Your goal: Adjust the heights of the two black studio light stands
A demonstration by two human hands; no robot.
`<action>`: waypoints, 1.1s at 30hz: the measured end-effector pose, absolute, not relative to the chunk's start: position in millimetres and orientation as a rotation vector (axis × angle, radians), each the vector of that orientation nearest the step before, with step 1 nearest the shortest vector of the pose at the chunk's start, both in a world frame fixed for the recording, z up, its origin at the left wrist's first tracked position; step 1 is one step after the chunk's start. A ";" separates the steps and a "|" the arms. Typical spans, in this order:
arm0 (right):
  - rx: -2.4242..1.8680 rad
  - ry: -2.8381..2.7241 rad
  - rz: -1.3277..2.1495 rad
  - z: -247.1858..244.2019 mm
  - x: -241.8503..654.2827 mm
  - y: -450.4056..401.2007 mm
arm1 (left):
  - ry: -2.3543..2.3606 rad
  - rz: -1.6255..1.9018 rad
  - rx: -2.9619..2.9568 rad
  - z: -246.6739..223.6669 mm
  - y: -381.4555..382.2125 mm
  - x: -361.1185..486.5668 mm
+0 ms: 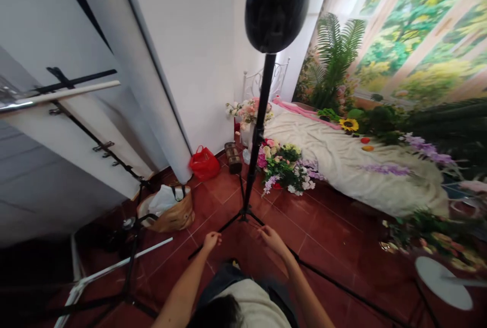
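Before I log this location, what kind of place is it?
Probably a photo studio: a black light stand in front, a window-scene backdrop, and a draped bed dressed with artificial-looking flowers.

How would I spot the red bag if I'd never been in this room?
Find the tall pale column, left of the black stand. At its foot, the red bag sits on the tiles. Its neighbor, the bigger bag, is tan.
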State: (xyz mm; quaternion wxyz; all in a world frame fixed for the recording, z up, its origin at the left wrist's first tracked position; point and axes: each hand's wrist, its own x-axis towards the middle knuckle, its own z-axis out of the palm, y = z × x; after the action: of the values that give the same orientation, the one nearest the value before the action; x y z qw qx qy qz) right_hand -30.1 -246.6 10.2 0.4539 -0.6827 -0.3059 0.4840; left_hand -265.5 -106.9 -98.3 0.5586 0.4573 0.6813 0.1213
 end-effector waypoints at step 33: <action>-2.106 -2.531 0.325 138.0 127.7 23.0 | 1.280 1.157 1.469 84.5 15.1 12.3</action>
State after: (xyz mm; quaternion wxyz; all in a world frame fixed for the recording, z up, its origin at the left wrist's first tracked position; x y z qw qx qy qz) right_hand 127.7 23.0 138.0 -0.0834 -0.6344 -0.7623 0.0977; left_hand 12.3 15.1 84.5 0.4238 0.5871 0.5117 0.4625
